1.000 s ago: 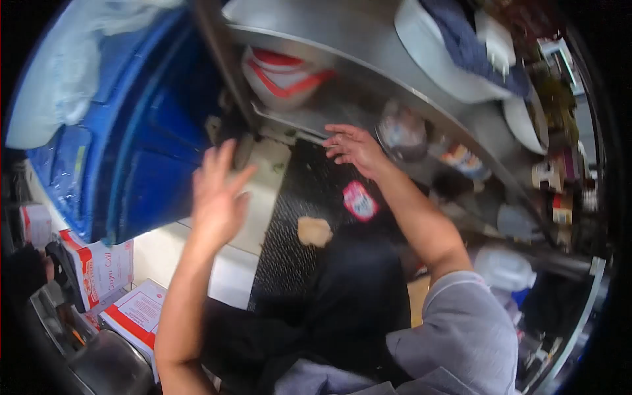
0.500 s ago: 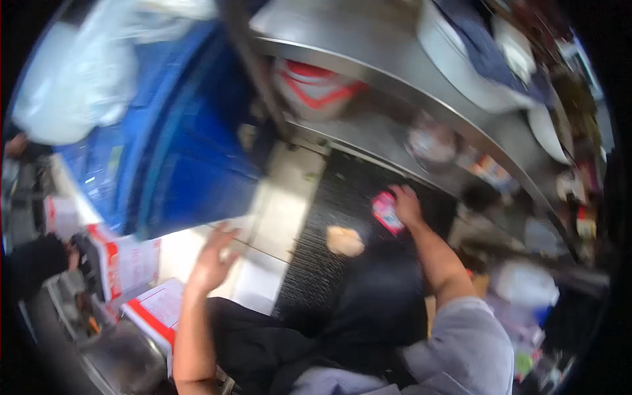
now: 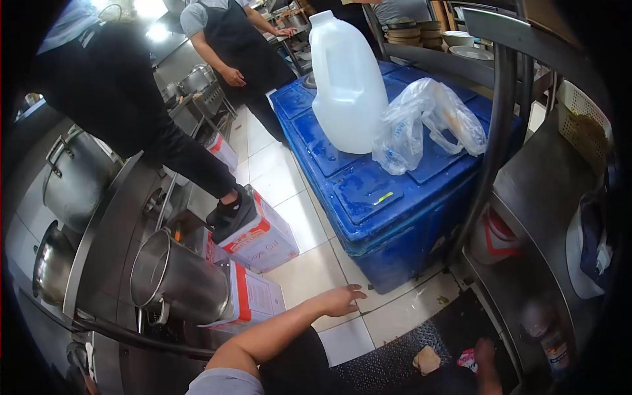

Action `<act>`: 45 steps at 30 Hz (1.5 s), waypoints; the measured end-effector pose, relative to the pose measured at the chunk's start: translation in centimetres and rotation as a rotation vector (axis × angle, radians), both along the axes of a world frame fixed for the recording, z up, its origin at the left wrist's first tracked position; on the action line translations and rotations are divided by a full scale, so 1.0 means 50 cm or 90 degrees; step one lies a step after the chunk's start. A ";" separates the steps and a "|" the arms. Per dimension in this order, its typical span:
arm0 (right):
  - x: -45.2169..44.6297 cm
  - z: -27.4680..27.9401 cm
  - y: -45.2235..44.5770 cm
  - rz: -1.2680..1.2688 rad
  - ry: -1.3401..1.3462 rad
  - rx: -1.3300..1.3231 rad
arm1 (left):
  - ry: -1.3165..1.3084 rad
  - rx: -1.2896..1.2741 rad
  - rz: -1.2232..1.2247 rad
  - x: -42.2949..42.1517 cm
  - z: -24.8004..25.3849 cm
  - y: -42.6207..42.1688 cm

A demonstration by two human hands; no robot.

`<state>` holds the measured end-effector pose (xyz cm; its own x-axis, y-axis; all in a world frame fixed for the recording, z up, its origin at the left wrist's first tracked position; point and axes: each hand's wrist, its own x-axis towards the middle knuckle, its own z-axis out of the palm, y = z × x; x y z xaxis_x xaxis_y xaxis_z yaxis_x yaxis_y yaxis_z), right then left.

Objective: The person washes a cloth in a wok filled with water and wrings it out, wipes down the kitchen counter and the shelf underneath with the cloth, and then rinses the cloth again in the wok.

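My left hand (image 3: 341, 301) hangs over the white floor tiles with its fingers spread, just left of the blue bin's lower corner, holding nothing. At the lower right, my right hand (image 3: 486, 355) is at the edge of a pink and white packet (image 3: 467, 360) on the black mat (image 3: 388, 359). Its fingers are dark and blurred, so its grip cannot be made out. A pale tan flat piece (image 3: 426, 360) lies on the mat to the left of the packet.
A blue bin (image 3: 375, 197) carries a translucent jug (image 3: 349, 85) and a plastic bag (image 3: 421, 125). One person's shoe (image 3: 234, 214) rests on a box; another person (image 3: 234, 46) stands behind. A metal pot (image 3: 178, 276) is at left, steel shelves (image 3: 540, 191) at right.
The view has swung up and left, bringing people, jug and pots into sight. My right hand has come down to the pink packet; my left hand has stayed off the objects.
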<state>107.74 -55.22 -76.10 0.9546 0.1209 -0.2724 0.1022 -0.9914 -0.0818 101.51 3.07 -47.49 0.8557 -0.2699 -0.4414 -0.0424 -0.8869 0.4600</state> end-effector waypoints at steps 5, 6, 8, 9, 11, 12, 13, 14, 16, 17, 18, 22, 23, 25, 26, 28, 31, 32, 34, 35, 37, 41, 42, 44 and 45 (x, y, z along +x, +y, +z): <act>0.010 0.137 0.036 0.077 0.219 0.260 | -0.006 -0.036 -0.024 0.008 0.001 0.015; 0.013 0.045 0.020 0.113 0.153 0.303 | 0.003 -0.053 -0.039 0.015 0.004 0.015; 0.018 0.241 0.088 0.088 0.193 0.481 | -0.002 -0.078 -0.024 0.016 0.017 0.010; 0.024 0.317 0.111 0.088 0.174 0.510 | 0.000 -0.096 -0.042 0.020 0.046 -0.004; 0.035 0.426 0.135 0.032 0.132 0.605 | -0.004 -0.139 -0.059 0.036 0.136 -0.061; 0.037 0.466 0.131 -0.002 0.124 0.662 | 0.006 -0.173 -0.062 0.046 0.186 -0.091; 0.040 0.456 0.123 -0.025 0.031 0.736 | 0.000 -0.216 -0.079 0.057 0.234 -0.118; 0.044 0.491 0.126 -0.136 0.060 0.852 | -0.018 -0.259 -0.079 0.063 0.276 -0.138; 0.065 0.571 0.148 -0.238 0.091 0.973 | -0.122 -0.343 -0.102 0.077 0.352 -0.141; 0.075 0.599 0.155 -0.312 0.047 1.027 | -0.189 -0.392 -0.113 0.083 0.376 -0.137; 0.088 0.613 0.157 -0.385 0.002 1.079 | -0.265 -0.475 -0.085 0.086 0.391 -0.137; 0.160 0.604 0.156 -0.555 -0.099 1.090 | -0.520 -0.575 -0.061 0.138 0.451 -0.112; 0.188 0.589 0.136 -0.534 -0.048 1.097 | -0.545 -0.521 -0.051 0.158 0.462 -0.106; 0.255 0.561 0.123 -0.515 -0.103 1.029 | -0.593 -0.434 0.013 0.204 0.462 -0.099; 0.291 0.536 0.115 -0.502 -0.155 0.959 | -0.609 -0.401 0.066 0.228 0.449 -0.097; 0.354 0.498 0.117 -0.499 -0.170 0.743 | -0.561 -0.417 0.095 0.258 0.419 -0.103; 0.441 0.453 0.149 -0.458 -0.093 0.391 | -0.627 -0.289 0.030 0.278 0.405 -0.087; 0.455 0.444 0.158 -0.421 -0.083 0.325 | -0.633 -0.248 0.028 0.281 0.404 -0.081; 0.441 0.413 0.148 -0.254 -0.187 0.273 | -0.587 -0.127 -0.046 0.295 0.401 -0.036; 0.402 0.407 0.164 -0.244 -0.164 0.272 | -0.568 -0.119 -0.032 0.303 0.400 -0.022; 0.266 0.424 0.214 -0.169 -0.324 0.536 | -0.609 -0.156 -0.100 0.325 0.408 -0.001; -0.010 0.280 0.251 0.013 0.318 0.405 | -0.659 -0.260 -0.222 0.324 0.397 -0.042; -0.082 0.252 0.262 0.087 0.256 0.326 | -0.661 -0.286 -0.242 0.314 0.392 -0.058; -0.157 0.279 0.303 0.073 0.288 0.200 | -0.542 -0.219 -0.008 0.296 0.386 -0.024; -0.184 0.243 0.310 0.078 0.250 0.146 | -0.516 -0.166 -0.014 0.296 0.393 -0.005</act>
<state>98.53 -39.72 -63.96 0.7597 0.3253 -0.5631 0.1347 -0.9258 -0.3531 116.30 2.82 -27.84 0.8739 -0.2974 0.3844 -0.4626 -0.7517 0.4701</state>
